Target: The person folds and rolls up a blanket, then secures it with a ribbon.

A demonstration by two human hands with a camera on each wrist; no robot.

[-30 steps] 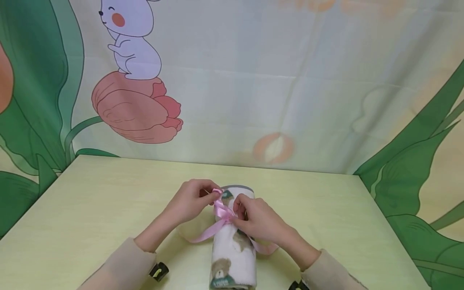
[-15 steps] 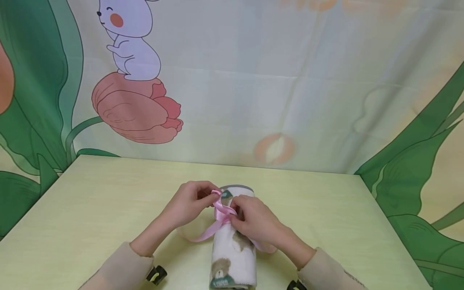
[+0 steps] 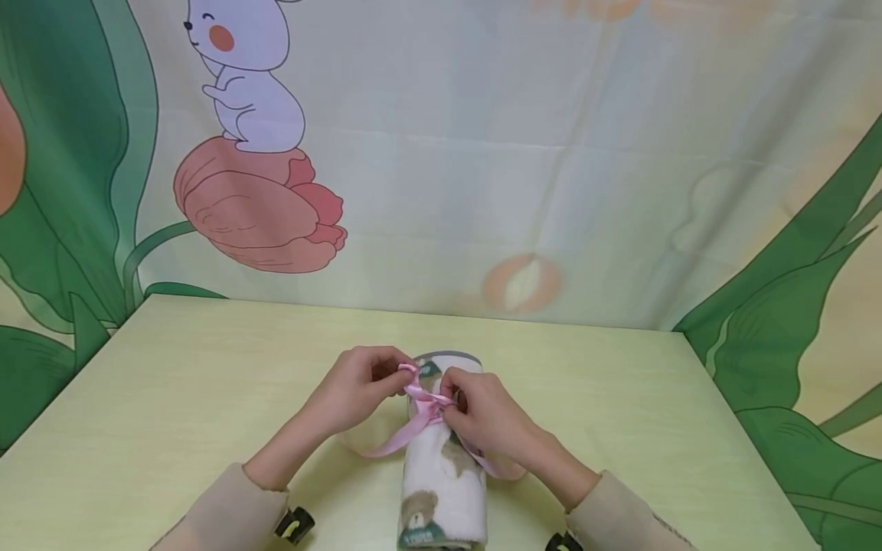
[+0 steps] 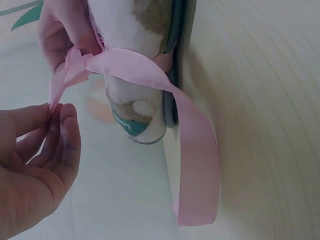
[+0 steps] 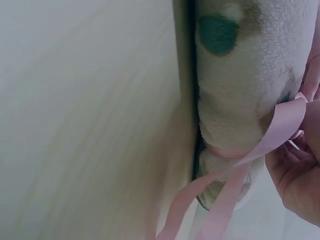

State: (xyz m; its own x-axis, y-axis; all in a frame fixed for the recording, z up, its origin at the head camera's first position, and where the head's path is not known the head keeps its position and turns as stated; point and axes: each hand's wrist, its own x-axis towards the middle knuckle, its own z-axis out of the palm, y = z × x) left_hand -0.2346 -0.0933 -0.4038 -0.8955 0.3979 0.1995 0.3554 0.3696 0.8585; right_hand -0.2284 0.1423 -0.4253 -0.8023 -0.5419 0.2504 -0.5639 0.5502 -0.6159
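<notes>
A rolled white towel with a bear print lies lengthwise in front of me. Around it runs a pink satin ribbon, crossed and bunched on top near the far end. My left hand pinches a looped part of the ribbon between thumb and fingers, just off the roll's left side. Over the roll, my right hand pinches the ribbon by the bunched crossing. One loose tail droops to the table in the left wrist view, where the left fingertips meet the thumb. The right fingertips are partly hidden in the right wrist view.
The roll rests on a pale yellow-green table. Behind it hangs a printed cloth backdrop with a rabbit, a tulip and green leaves. Black wrist-camera mounts sit under both sleeves.
The left hand has drawn slightly left and down with its piece of ribbon. The right fingers have shifted at the crossing, and the ribbon now stretches across between both hands. The towel has stayed put.
</notes>
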